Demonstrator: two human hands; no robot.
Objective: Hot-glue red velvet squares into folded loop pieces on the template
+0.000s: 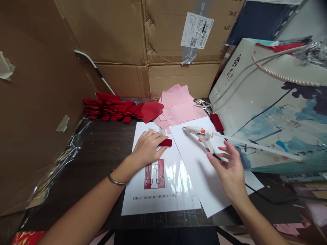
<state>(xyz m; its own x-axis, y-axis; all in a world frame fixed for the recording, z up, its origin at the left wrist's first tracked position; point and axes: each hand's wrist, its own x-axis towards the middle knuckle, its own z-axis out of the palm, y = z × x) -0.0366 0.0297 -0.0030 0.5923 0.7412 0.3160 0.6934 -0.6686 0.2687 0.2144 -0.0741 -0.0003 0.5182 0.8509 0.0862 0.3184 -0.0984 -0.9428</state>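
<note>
Between the thumb and fingers of my left hand (148,146) is a small dark red fabric strip (166,142), held down on a printed white sheet (163,204). A picture of a red piece with curved metal wires is on that sheet, below my hand. To the right, a white and orange hot glue gun (201,134) lies on a blank white sheet (189,160), with a long glue stick (255,146) sticking out of its back. My right hand (228,166) is beside the glue gun's handle, fingers apart and curved, holding nothing.
Folded red fabric pieces (120,109) lie in a row at the back left. Pink paper squares (178,102) are piled at the back middle, beside metal clips (204,104). Cardboard walls (173,78) enclose the back and left; a large paper bag (276,112) stands right.
</note>
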